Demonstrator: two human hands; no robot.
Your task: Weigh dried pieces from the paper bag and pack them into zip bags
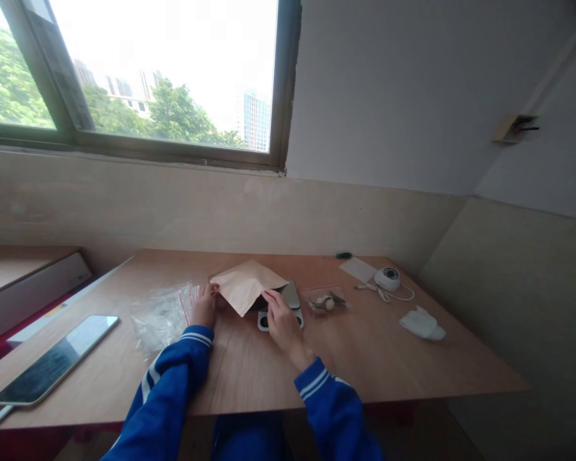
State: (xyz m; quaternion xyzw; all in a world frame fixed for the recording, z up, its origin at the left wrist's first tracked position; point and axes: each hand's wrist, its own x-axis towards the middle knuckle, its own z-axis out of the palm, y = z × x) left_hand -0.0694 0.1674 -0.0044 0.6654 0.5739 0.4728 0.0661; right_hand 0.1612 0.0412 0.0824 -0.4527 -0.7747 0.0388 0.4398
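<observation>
A tan paper envelope (246, 283) is held tilted over a small digital scale (288, 304) in the middle of the wooden table (249, 365). My left hand (205, 305) grips the envelope's left corner with closed fingers. My right hand (279, 316) pinches its lower right edge, just above the scale's front. The envelope covers most of the scale's platform. Both arms wear blue sleeves with white stripes.
Clear plastic zip bags (162, 315) lie left of my hands. A small bag holding little parts (325, 301) sits right of the scale. Further right are a white dome camera with cable (387, 278), a white card (359, 269) and a white pouch (421, 323). A phone (57, 360) lies near the left edge.
</observation>
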